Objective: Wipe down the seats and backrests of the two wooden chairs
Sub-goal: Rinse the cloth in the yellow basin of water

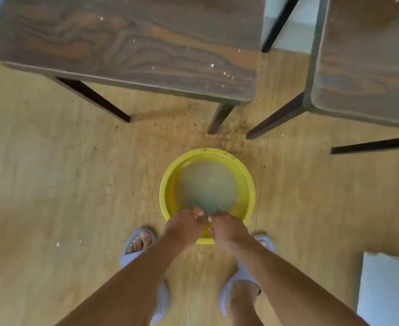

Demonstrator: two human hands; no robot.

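Note:
Two dark wooden chairs stand ahead: one seat (128, 41) at the upper left, speckled with pale crumbs, the other seat (367, 64) at the upper right. A yellow basin (168, 184) of cloudy water sits on the floor between me and the chairs. A greenish cloth (205, 203) lies blurred under the water. My left hand (184, 225) and my right hand (226, 228) meet at the basin's near rim, fingers closed on the cloth's edge. The backrests are out of view.
Black chair legs (95, 97) splay out over the light wooden floor (52, 184). Crumbs and dirt (226, 135) lie in front of the basin. My feet in grey slippers (137, 243) stand just behind it. A white object (389, 288) sits at the lower right.

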